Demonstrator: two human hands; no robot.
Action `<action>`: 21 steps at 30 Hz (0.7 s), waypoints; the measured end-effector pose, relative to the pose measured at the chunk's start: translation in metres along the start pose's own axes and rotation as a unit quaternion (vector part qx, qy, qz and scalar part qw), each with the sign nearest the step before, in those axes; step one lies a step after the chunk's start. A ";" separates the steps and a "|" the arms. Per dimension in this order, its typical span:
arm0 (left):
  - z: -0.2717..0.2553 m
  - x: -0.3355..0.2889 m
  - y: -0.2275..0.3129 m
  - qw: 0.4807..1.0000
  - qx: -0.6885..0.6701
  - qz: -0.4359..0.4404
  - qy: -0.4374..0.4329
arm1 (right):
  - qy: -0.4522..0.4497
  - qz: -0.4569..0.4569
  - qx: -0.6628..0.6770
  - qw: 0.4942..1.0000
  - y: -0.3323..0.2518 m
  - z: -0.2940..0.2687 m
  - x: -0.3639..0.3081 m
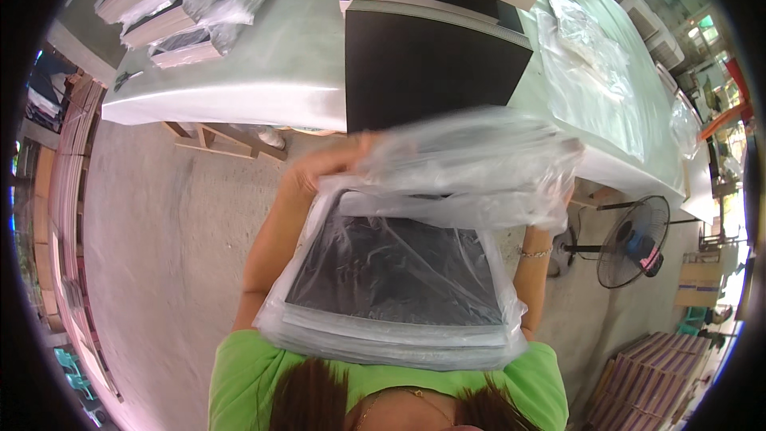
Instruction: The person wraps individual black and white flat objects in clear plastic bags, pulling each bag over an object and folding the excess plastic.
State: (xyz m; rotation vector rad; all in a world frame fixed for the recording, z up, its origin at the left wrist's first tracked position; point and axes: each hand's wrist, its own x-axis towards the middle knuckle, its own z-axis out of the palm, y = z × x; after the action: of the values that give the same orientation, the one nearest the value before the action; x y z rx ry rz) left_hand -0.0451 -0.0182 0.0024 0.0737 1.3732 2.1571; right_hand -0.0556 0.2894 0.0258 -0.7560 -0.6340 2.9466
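A clear plastic bag is around a flat, black-faced block with pale layered edges, which rests against my chest. The bag's loose far end is lifted and blurred by motion. My left hand is at the left side of that loose end, its fingers closed on the plastic and partly behind it. At the right side, my right hand grips the same end, mostly covered by the film. Just beyond the bag, a stack of similar black blocks with pale sides stands at the table's edge.
The table has a pale, shiny cover. Several plastic-wrapped blocks lie at its far left, near small scissors. Loose plastic sheets lie on the right. A black fan and stacked brown panels stand to my right.
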 end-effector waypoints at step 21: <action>-0.050 0.009 0.000 0.931 -0.314 0.164 -0.092 | -0.211 0.199 -0.259 0.921 0.006 -0.055 0.015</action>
State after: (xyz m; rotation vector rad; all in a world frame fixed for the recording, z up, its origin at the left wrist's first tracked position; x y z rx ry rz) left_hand -0.0697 -0.0546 -0.0241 0.2651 0.5453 2.6894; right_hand -0.0431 0.3063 -0.0275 -0.2658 -1.4991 3.3805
